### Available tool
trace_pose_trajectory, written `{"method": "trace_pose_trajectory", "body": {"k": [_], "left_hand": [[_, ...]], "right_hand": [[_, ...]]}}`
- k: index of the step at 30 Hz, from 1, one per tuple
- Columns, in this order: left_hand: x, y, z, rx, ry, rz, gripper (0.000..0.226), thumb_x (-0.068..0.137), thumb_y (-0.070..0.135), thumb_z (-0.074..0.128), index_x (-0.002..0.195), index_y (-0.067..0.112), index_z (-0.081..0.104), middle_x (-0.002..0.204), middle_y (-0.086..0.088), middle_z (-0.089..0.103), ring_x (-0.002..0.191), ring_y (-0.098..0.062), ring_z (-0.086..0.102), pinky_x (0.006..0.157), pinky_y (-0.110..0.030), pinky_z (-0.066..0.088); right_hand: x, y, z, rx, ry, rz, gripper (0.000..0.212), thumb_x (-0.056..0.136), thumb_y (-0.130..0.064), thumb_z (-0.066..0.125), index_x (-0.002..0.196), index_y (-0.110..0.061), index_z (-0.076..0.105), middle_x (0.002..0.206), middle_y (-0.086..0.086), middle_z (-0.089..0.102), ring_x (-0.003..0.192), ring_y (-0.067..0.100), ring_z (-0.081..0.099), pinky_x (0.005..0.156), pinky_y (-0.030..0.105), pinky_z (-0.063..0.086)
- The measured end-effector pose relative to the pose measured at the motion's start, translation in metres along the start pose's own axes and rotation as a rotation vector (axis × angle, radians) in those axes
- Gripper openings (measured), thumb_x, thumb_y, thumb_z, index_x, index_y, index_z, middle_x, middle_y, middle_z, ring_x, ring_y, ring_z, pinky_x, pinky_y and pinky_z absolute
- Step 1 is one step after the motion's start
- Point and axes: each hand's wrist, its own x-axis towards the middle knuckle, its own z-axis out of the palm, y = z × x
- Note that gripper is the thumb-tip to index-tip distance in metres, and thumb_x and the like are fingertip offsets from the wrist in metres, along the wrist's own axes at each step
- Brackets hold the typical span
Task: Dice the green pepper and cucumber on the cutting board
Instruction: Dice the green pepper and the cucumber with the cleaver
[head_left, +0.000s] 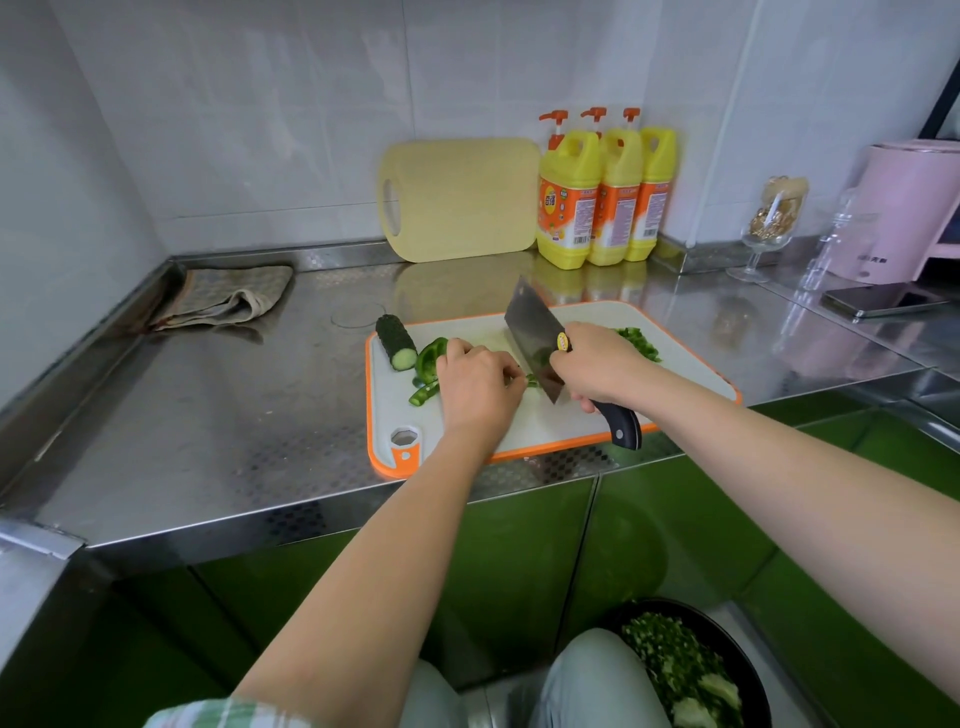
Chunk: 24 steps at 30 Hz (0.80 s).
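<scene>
— What is far over on the left?
— A crumpled cloth (223, 299) lies on the shiny metal counter (234, 405), near the corner.
— Where is the cucumber?
— The cucumber (396, 343) is a short dark chunk. It lies at the far left corner of the cutting board (545, 426), with its pale cut end toward us.
— And the green pepper?
— The green pepper (432, 353) sits just beside the cucumber. Thin strips (422, 396) lie in front of it. The left hand (478, 384) covers part of it. Its fingers curl down and hold a bit of pepper right by the blade.
— Who has the knife?
— The right hand (597, 366) is wrapped tight round the black handle of the knife (530, 327). The wide blade tilts, with its near end down by the left fingers.
— What comes after that?
— A heap of chopped pepper (639, 343) lies on the board behind the right hand. Three yellow soap bottles (602, 197) stand at the wall.
— And farther right?
— Down low, a dark bowl (750, 675) holds chopped greens. Up on the counter are a glass (768, 228), a phone (883, 302) and a pink machine (914, 208).
</scene>
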Motion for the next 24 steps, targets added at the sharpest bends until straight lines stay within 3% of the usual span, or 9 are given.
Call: {"method": "trace_pose_trajectory", "body": {"k": [6, 10, 15, 24], "left_hand": [[-0.001, 0.001, -0.002, 0.000, -0.006, 0.006, 0.016, 0.085, 0.033, 0.063, 0.089, 0.026, 0.076, 0.083, -0.002, 0.069, 0.098, -0.029, 0.042, 0.073, -0.035, 0.026], [-0.002, 0.000, -0.002, 0.006, -0.004, -0.002, 0.016, 0.086, 0.033, 0.062, 0.088, 0.027, 0.076, 0.082, -0.001, 0.068, 0.097, -0.029, 0.041, 0.072, -0.034, 0.025], [-0.001, 0.001, -0.003, -0.018, 0.006, -0.021, 0.014, 0.085, 0.031, 0.063, 0.085, 0.026, 0.076, 0.080, 0.001, 0.067, 0.098, -0.028, 0.042, 0.073, -0.033, 0.025], [0.000, -0.002, -0.001, -0.040, 0.113, -0.135, 0.020, 0.090, 0.027, 0.055, 0.086, 0.018, 0.072, 0.090, -0.007, 0.068, 0.101, -0.032, 0.042, 0.076, -0.036, 0.024]], "right_hand": [[0.001, -0.009, 0.005, -0.087, -0.111, 0.061, 0.019, 0.092, -0.005, 0.039, 0.103, 0.002, 0.052, 0.076, 0.020, 0.064, 0.047, 0.025, 0.054, 0.048, 0.025, 0.043], [0.009, 0.001, 0.012, -0.018, -0.045, 0.073, 0.014, 0.088, -0.003, 0.040, 0.089, 0.002, 0.053, 0.069, 0.019, 0.062, 0.057, 0.031, 0.058, 0.056, 0.030, 0.046], [0.011, 0.012, 0.010, 0.109, 0.050, 0.048, 0.017, 0.093, -0.010, 0.037, 0.077, -0.010, 0.038, 0.059, 0.014, 0.055, 0.056, 0.029, 0.054, 0.059, 0.033, 0.044], [-0.002, 0.002, 0.014, 0.140, -0.058, -0.015, 0.021, 0.091, -0.006, 0.037, 0.071, -0.005, 0.045, 0.061, 0.014, 0.057, 0.047, 0.026, 0.052, 0.048, 0.025, 0.042]]}}
